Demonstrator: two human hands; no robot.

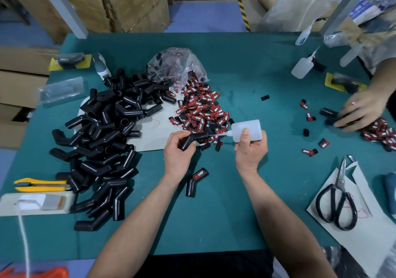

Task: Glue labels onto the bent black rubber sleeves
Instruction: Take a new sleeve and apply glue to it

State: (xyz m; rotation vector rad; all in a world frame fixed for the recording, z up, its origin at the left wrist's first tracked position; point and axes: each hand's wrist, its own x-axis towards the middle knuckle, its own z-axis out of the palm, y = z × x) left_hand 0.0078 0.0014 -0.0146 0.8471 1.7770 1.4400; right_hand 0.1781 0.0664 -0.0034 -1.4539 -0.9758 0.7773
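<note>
My left hand [179, 149] grips a bent black rubber sleeve [191, 141] just above the green table. My right hand [250, 149] holds a white glue bottle [249, 130] on its side, its thin nozzle touching the upper arm of that sleeve. A heap of red-and-black labels [201, 108] lies right behind my hands, spilling from a clear bag [175, 65]. A large pile of bare black sleeves [102, 132] covers the left of the table. One sleeve with a label on it [196, 181] lies between my forearms.
Another person's hand [362, 110] rests on sleeves and labels at the right edge. Scissors [338, 200] lie on paper at right. A yellow utility knife [40, 185] sits at left. Two more glue bottles [302, 65] stand at the back right. Loose labels [309, 151] dot the right side.
</note>
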